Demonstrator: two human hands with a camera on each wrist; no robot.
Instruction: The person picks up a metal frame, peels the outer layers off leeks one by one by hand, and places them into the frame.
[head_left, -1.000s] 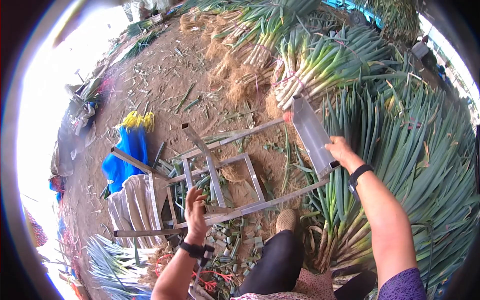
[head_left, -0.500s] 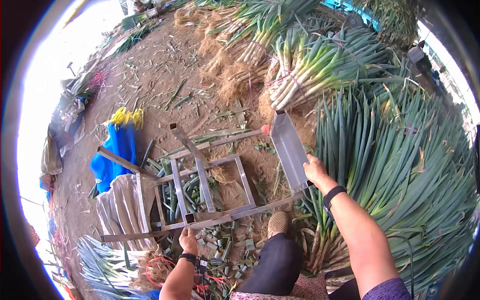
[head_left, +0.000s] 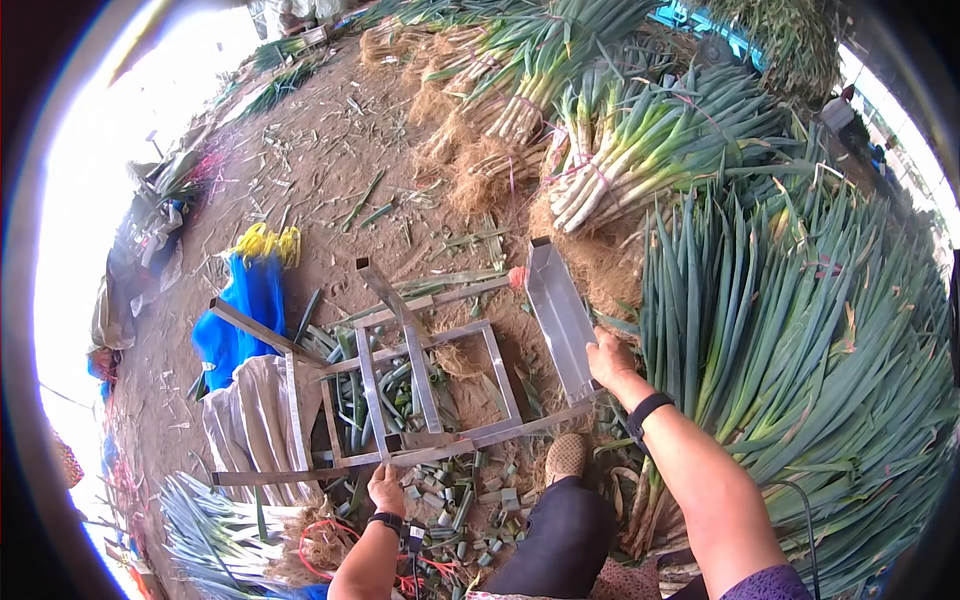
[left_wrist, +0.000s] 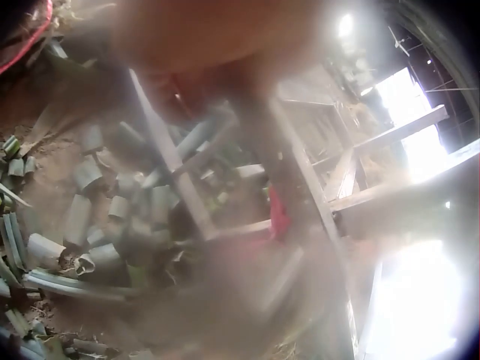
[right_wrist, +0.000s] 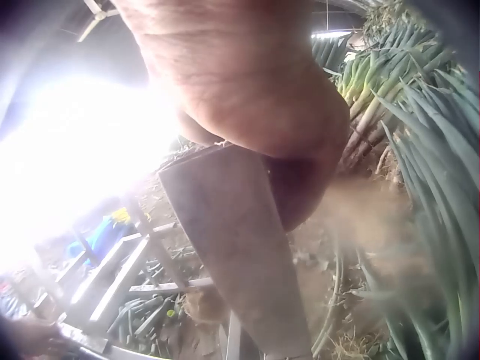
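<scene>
A metal stand (head_left: pixel 500 430) of square tubing lies tilted over the ground in the head view, with a shallow metal trough (head_left: pixel 560 320) across its right end. My right hand (head_left: pixel 612 362) grips the trough's near side edge. Close up in the right wrist view, the right hand (right_wrist: pixel 247 82) curls over the trough's end (right_wrist: pixel 232 225). My left hand (head_left: pixel 386 492) holds the stand's near rail beside a tube end, its fingertips partly hidden. The left wrist view shows the left hand (left_wrist: pixel 217 37) blurred, with the tubing beyond it.
A large pile of leeks (head_left: pixel 800 330) fills the right side, with tied leek bundles (head_left: pixel 640 150) behind. Cut leek pieces (head_left: pixel 460 505) litter the ground. A blue bag (head_left: pixel 250 300) and a pale sack (head_left: pixel 250 420) lie at the left, more leeks (head_left: pixel 210 530) below.
My left hand, first raised with fingers apart, has come down onto the near rail and taken hold. The trough end has swung left and down with my right hand still gripping it.
</scene>
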